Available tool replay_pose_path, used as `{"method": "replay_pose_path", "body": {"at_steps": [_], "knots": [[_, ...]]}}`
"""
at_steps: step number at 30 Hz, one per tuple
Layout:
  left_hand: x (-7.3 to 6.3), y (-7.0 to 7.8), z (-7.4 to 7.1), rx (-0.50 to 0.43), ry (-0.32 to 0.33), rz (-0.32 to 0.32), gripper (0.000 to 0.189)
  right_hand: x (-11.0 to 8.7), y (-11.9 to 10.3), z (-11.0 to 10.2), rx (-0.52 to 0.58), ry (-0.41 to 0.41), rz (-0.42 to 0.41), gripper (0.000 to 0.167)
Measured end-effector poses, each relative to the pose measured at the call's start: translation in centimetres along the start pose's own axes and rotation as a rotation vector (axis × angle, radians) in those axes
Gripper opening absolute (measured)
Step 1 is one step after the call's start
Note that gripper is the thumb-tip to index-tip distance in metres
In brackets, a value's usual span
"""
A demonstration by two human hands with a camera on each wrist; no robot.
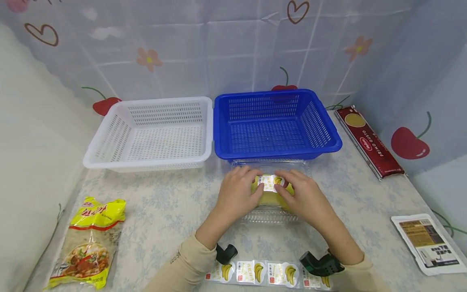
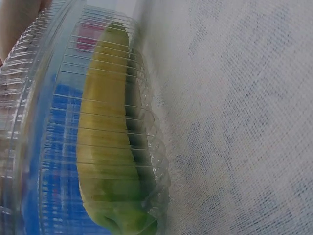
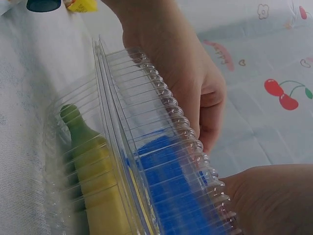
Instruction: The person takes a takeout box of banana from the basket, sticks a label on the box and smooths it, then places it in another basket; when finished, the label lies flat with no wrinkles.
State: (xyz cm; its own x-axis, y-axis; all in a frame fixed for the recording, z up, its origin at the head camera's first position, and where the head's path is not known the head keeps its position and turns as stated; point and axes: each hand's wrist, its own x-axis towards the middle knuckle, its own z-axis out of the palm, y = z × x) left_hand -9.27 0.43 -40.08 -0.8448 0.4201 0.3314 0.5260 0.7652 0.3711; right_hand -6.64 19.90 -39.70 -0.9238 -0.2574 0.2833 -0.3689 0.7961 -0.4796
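Observation:
In the head view a clear plastic clamshell box (image 1: pixel 268 217) lies closed on the table, a yellow-green banana (image 2: pixel 105 127) inside. A white label with printed bananas (image 1: pixel 268 183) is at the top of its lid. My left hand (image 1: pixel 238 192) holds the label's left edge between thumb and forefinger. At the opposite edge, my right hand (image 1: pixel 303 195) pinches it the same way. Whether the label's underside is stuck to the lid cannot be seen. The right wrist view shows the box (image 3: pixel 168 105) from the side, with the banana (image 3: pixel 95 161) through its wall.
Behind the box stand a blue basket (image 1: pixel 277 156) and a white basket (image 1: pixel 146 164). A strip of banana labels (image 1: pixel 251 272) lies at the front edge. A yellow noodle bag (image 1: pixel 87 247) is left; a red spaghetti packet (image 1: pixel 372 144) and a white flat pack (image 1: pixel 428 243) are right.

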Motion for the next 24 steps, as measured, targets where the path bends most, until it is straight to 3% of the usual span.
{"method": "replay_pose_path", "body": {"at_steps": [15, 24], "knots": [[-0.08, -0.15, 0.10, 0.007, -0.002, -0.005, 0.027, 0.14, 0.03, -0.20, -0.042, -0.048, -0.003, 0.031], [-0.24, -0.11, 0.26, 0.089, 0.028, 0.057, 0.025, 0.11, 0.12, -0.12, -0.063, -0.029, -0.026, 0.028]]}}
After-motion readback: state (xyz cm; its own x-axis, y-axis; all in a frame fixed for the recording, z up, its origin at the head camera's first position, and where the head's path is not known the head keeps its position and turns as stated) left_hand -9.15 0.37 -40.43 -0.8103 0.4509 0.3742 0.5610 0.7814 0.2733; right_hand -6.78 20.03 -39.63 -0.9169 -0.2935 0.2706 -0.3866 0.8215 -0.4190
